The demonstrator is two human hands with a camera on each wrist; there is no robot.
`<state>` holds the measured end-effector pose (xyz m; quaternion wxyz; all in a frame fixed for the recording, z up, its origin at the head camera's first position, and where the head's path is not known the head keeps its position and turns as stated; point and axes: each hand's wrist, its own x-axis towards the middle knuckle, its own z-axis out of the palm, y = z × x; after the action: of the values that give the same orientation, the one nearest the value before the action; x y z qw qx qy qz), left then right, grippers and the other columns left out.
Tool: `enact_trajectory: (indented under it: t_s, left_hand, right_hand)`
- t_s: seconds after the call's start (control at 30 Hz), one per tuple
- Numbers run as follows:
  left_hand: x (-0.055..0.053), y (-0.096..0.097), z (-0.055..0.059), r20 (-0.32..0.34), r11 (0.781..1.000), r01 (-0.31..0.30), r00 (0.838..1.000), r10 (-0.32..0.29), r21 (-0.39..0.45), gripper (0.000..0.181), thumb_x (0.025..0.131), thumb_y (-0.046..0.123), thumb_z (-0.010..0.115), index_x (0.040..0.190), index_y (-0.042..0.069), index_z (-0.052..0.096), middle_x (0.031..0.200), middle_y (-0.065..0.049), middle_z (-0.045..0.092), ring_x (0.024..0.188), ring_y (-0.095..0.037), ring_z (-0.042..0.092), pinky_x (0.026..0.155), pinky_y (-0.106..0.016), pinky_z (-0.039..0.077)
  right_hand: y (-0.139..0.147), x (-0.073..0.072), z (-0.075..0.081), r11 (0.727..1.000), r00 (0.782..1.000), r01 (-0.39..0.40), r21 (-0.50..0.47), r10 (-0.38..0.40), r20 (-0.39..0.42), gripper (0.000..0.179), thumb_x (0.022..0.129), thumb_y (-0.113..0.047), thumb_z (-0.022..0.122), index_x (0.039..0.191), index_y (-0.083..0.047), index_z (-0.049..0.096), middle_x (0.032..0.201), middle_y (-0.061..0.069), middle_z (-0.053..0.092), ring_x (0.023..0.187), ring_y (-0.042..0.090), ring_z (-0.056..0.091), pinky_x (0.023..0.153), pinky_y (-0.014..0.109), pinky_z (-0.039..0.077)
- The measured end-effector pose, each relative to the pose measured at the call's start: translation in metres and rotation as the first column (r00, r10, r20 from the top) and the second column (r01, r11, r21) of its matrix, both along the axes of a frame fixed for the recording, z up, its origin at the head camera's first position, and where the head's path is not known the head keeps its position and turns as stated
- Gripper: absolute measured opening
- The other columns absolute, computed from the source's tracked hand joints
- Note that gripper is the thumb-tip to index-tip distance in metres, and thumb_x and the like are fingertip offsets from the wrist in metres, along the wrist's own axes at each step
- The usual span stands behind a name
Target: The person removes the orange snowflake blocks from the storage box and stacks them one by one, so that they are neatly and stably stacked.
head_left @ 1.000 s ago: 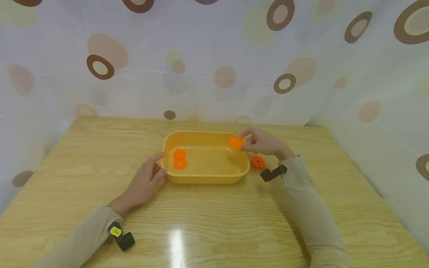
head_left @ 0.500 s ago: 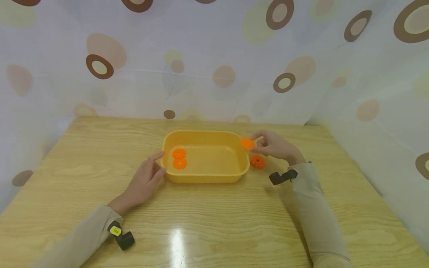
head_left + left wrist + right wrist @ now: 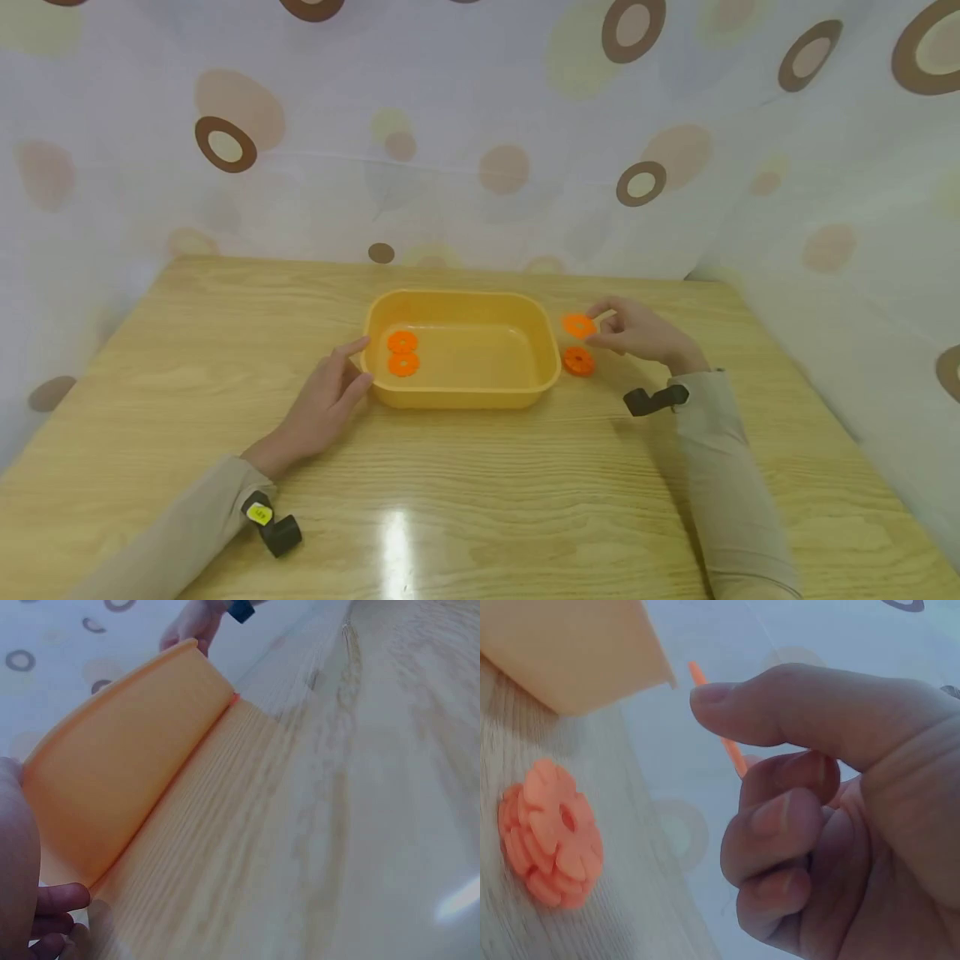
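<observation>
The left hand grips the left end of a yellow plastic basin, thumb and forefinger at its rim. Its other fingers curl low beside the basin wall in the left wrist view. To the right of the basin, the right hand pinches an orange interlocking disc with notched edges and a centre hole. Edge-on, this disc shows between thumb and fingers in the right wrist view. Below it on the table stands a small stack of matching discs. Two more orange discs lie inside the basin, at its left.
The wooden table runs to a patterned curtain behind it, with another curtain side along the right. A black wrist camera sits on the right sleeve, and another camera on the left one.
The right hand has carried its disc rightward, from over the basin's far right corner to outside the rim, above the stack. The left hand, basin and other discs keep their places.
</observation>
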<state>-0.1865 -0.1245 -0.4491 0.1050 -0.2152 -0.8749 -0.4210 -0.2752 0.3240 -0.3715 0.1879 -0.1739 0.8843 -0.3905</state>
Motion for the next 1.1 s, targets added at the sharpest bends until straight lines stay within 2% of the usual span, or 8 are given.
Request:
enact_trajectory:
  t_s: [0.13, 0.37, 0.67, 1.1]
  left_hand:
    - [-0.002, 0.003, -0.001, 0.024, 1.0, 0.011, 1.0, -0.011, 0.004, 0.046, 0.1, 0.02, 0.05, 0.142, 0.005, 0.038, 0.085, -0.006, 0.054, 0.081, -0.016, 0.047, 0.076, -0.034, 0.039]
    - [0.0, 0.004, 0.003, 0.008, 1.0, 0.011, 1.0, -0.011, -0.001, 0.045, 0.1, 0.017, 0.05, 0.141, 0.003, 0.038, 0.083, -0.005, 0.053, 0.079, -0.016, 0.046, 0.074, -0.034, 0.039]
    - [0.0, 0.005, 0.002, 0.006, 1.0, 0.017, 1.0, -0.017, -0.008, 0.045, 0.1, 0.017, 0.049, 0.142, 0.004, 0.038, 0.084, -0.004, 0.053, 0.079, -0.016, 0.045, 0.074, -0.033, 0.038]
    - [0.0, 0.006, 0.003, 0.014, 1.0, 0.013, 1.0, -0.013, -0.007, 0.045, 0.099, 0.015, 0.049, 0.142, 0.004, 0.038, 0.085, -0.006, 0.054, 0.081, -0.018, 0.046, 0.075, -0.035, 0.038]
  right_hand:
    - [0.008, 0.002, -0.002, 1.0, 1.0, 0.006, 0.019, -0.006, 0.025, 0.043, 0.089, -0.015, 0.068, 0.122, 0.004, 0.046, 0.057, -0.003, 0.04, 0.049, 0.008, 0.036, 0.051, 0.025, 0.032]
    - [0.009, 0.002, -0.007, 0.998, 0.997, -0.015, 0.057, 0.01, 0.079, 0.043, 0.089, -0.013, 0.067, 0.121, 0.008, 0.047, 0.06, -0.001, 0.043, 0.051, 0.008, 0.037, 0.051, 0.023, 0.032]
    - [0.014, -0.002, -0.018, 0.995, 0.987, -0.069, 0.07, 0.058, 0.153, 0.043, 0.087, -0.009, 0.066, 0.12, 0.01, 0.046, 0.058, -0.003, 0.04, 0.05, 0.006, 0.036, 0.051, 0.022, 0.031]
    - [0.013, -0.002, -0.024, 0.995, 0.983, -0.073, 0.068, 0.06, 0.171, 0.046, 0.083, -0.008, 0.07, 0.119, 0.01, 0.047, 0.062, -0.001, 0.046, 0.055, 0.008, 0.042, 0.056, 0.022, 0.036]
